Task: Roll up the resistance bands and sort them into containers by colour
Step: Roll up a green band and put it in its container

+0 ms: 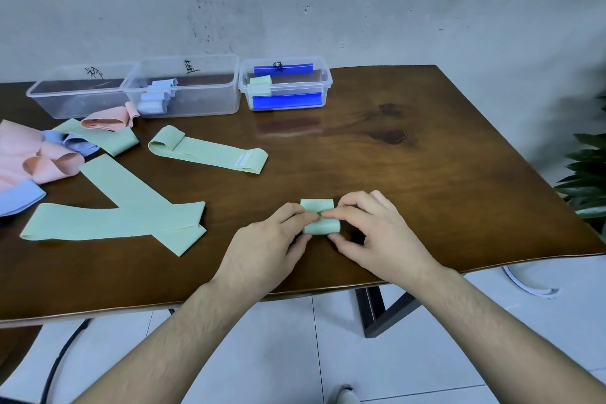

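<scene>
Hands: both forearms reach in from the bottom edge; the left hand [275, 239] and right hand [370, 229] meet over one green roll [319, 216] near the table's front edge, fingertips of both pinched onto its top, thumbs tucked at its near side. Neither hand is spread.
Table: the dark wooden table [426, 174] carries everything; the work sits on its left half and middle.
Unrolled green bands: two long green bands [124, 207] lie crossed to the left of the hands, a third green band [206, 149] lies beyond them with one end curled over, and a fourth [111, 138] is partly under the pile. All are left to roll, by my judgement.
Mixed pile: pink bands [39, 157] and blue bands [19, 197] are heaped at the left edge, loose and unsorted.
Left container: the leftmost container [65, 98] looks empty, so pink appears not yet begun.
Middle container: the middle container [196, 88] holds a few pale blue rolls [154, 98].
Right container: the small container [311, 79] holds two green rolls [260, 85].
Progress: under half done, I would judge; the roll in hand looks nearly finished and belongs in the small container.
Hard to make out: the pile runs off the left edge, so its count is unknown; handwritten labels on the containers are unreadable; the roll's loose end is hidden under the fingers.
</scene>
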The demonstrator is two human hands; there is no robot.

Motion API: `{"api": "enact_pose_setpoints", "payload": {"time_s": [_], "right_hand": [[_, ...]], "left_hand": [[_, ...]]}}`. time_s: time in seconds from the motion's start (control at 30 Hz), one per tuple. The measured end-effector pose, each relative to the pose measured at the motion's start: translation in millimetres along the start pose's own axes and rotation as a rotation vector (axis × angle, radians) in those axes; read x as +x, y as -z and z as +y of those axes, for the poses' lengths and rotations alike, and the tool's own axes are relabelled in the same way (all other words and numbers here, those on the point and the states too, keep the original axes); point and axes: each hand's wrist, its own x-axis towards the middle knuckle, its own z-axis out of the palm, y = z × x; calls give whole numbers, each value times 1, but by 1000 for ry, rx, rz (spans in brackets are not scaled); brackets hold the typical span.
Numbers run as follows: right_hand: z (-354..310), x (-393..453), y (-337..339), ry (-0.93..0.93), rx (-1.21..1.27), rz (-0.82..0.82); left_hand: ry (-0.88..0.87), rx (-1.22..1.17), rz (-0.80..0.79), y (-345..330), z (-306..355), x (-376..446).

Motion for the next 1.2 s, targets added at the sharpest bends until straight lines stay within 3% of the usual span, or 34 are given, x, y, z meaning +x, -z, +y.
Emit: {"api": "enact_pose_setpoints", "payload": {"time_s": [1.2], "right_hand": [[4, 18, -1, 9, -141, -25]], "left_hand": [[79, 35, -4, -6, -3, 19]]}}
